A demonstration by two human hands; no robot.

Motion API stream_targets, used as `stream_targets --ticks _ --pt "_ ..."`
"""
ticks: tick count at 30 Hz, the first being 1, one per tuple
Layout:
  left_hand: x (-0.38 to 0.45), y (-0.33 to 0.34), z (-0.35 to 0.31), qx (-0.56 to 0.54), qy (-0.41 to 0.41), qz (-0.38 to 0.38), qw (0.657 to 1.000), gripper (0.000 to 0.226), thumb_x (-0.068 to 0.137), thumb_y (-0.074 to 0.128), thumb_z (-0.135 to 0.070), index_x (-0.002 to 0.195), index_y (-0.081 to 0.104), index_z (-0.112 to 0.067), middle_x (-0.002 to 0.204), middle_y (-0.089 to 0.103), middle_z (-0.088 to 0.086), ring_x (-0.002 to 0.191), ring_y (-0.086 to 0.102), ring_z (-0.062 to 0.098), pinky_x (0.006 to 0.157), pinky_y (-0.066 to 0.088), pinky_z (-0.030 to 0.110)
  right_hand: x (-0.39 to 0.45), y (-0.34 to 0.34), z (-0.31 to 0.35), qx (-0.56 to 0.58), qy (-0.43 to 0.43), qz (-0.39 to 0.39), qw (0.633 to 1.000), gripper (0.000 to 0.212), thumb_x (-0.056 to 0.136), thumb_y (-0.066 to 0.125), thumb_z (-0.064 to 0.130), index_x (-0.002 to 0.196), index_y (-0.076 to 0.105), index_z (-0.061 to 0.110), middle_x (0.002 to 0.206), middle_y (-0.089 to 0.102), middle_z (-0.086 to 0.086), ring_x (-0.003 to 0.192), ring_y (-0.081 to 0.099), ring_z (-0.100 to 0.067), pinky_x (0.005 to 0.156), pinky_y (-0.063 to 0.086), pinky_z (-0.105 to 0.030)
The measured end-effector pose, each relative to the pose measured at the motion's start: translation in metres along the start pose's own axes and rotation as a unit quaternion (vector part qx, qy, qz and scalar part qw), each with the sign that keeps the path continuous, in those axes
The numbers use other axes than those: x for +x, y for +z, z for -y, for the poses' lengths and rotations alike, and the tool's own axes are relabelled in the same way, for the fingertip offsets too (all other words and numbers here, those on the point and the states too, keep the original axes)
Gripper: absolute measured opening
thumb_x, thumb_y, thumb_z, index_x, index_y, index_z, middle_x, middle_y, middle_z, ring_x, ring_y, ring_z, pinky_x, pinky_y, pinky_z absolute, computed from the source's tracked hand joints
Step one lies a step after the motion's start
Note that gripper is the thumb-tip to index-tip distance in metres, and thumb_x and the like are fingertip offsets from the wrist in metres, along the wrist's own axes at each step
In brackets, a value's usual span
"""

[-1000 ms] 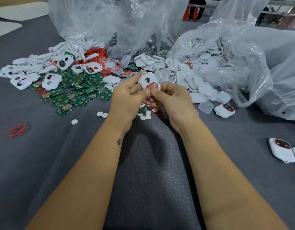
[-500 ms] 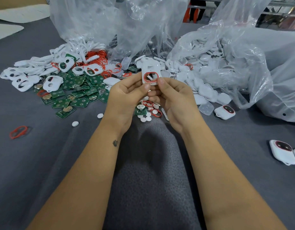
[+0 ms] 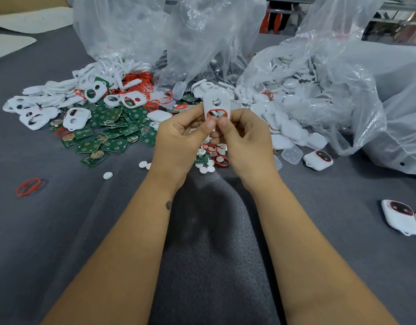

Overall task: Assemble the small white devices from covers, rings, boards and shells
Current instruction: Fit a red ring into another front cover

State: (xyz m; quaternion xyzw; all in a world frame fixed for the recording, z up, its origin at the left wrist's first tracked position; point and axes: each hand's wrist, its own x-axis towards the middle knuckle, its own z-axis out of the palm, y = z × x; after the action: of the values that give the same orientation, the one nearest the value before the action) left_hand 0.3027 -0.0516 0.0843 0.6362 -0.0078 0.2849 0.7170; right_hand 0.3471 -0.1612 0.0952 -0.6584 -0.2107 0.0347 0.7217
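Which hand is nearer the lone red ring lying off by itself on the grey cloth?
Left. The left hand is nearer the red ring; the right hand is farther off. Both hold the white cover.

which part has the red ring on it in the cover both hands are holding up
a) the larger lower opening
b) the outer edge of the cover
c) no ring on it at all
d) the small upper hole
a: the red ring lines the larger lower opening of the white cover, just above the thumbs of the left hand and right hand.
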Motion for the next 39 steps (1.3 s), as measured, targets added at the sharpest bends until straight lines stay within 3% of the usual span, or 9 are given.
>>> stream_targets --ticks 2,4,9,12,15,21,26,36,39 --pt "0.0 0.0 0.0 0.004 0.005 0.0 1.0 0.029 0.087 0.062 -0.006 0.112 0.069 -0.02 0.105 0.072 0.007 0.098 0.063 0.026 0.089 0.055 0.036 0.0 0.001 0.0 -0.008 -0.008 -0.006 1.0 0.011 0.095 0.055 0.0 0.097 0.06 -0.009 0.067 0.062 -0.005 0.053 0.06 -0.002 0.052 0.048 -0.014" --pt "0.0 0.0 0.001 0.007 0.014 -0.001 1.0 0.033 0.088 0.061 -0.003 0.119 0.066 -0.012 0.114 0.069 0.014 0.108 0.063 0.029 0.097 0.051 0.04 0.001 0.0 0.001 -0.014 -0.016 -0.006 1.0 0.009 0.094 0.056 -0.001 0.098 0.062 -0.006 0.074 0.065 -0.008 0.059 0.061 -0.003 0.058 0.051 -0.016" --pt "0.002 -0.001 0.004 0.044 0.031 -0.022 0.998 0.034 0.085 0.062 0.001 0.119 0.064 0.0 0.118 0.063 0.024 0.115 0.059 0.036 0.105 0.044 0.052 0.003 -0.004 0.001 -0.044 -0.057 -0.005 0.997 0.018 0.086 0.062 -0.005 0.1 0.067 0.004 0.085 0.067 -0.013 0.068 0.059 -0.006 0.072 0.055 -0.03" --pt "0.002 -0.003 0.005 0.055 0.034 -0.019 0.998 0.033 0.087 0.06 0.004 0.12 0.064 0.002 0.118 0.063 0.026 0.115 0.057 0.042 0.104 0.042 0.056 0.001 -0.005 0.003 -0.04 -0.067 -0.004 0.997 0.025 0.081 0.067 -0.007 0.099 0.067 0.011 0.093 0.068 -0.009 0.069 0.056 -0.003 0.07 0.052 -0.022" --pt "0.002 -0.004 0.004 0.065 0.036 -0.02 0.997 0.031 0.089 0.059 0.005 0.119 0.064 0.004 0.117 0.064 0.025 0.114 0.059 0.038 0.104 0.043 0.054 0.0 -0.006 0.006 -0.031 -0.065 -0.006 0.997 0.024 0.079 0.074 -0.001 0.095 0.069 0.015 0.099 0.069 -0.011 0.072 0.059 -0.001 0.07 0.052 -0.021" --pt "0.001 -0.001 0.003 0.052 0.033 -0.015 0.998 0.03 0.089 0.057 0.01 0.118 0.064 0.004 0.117 0.063 0.027 0.113 0.062 0.035 0.103 0.046 0.051 -0.001 -0.007 0.007 -0.036 -0.092 -0.02 0.995 0.015 0.08 0.073 0.001 0.088 0.071 0.014 0.087 0.072 -0.008 0.082 0.066 -0.018 0.081 0.056 -0.044" --pt "-0.002 0.0 -0.002 0.009 0.015 -0.021 1.0 0.033 0.09 0.056 0.008 0.12 0.063 -0.004 0.107 0.07 0.015 0.101 0.067 0.018 0.089 0.052 0.028 -0.001 -0.006 0.005 -0.077 -0.121 -0.017 0.99 0.018 0.081 0.072 0.004 0.094 0.072 0.017 0.091 0.072 -0.007 0.088 0.068 -0.022 0.083 0.055 -0.043" --pt "-0.003 0.001 -0.009 0.078 0.058 0.003 0.995 0.017 0.087 0.062 -0.011 0.101 0.065 -0.021 0.098 0.07 -0.001 0.097 0.065 0.016 0.094 0.052 0.041 -0.001 -0.005 0.001 -0.114 -0.128 -0.019 0.985 0.009 0.086 0.065 0.006 0.094 0.069 0.006 0.087 0.068 -0.008 0.083 0.064 -0.026 0.08 0.052 -0.046" --pt "-0.002 0.001 -0.005 0.077 0.064 0.003 0.995 0.017 0.088 0.062 -0.014 0.104 0.065 -0.021 0.104 0.069 0.008 0.102 0.065 0.029 0.097 0.05 0.05 -0.002 -0.004 0.001 -0.11 -0.132 -0.029 0.985 0.009 0.086 0.066 0.007 0.094 0.07 0.009 0.086 0.069 -0.005 0.081 0.065 -0.022 0.078 0.053 -0.044"
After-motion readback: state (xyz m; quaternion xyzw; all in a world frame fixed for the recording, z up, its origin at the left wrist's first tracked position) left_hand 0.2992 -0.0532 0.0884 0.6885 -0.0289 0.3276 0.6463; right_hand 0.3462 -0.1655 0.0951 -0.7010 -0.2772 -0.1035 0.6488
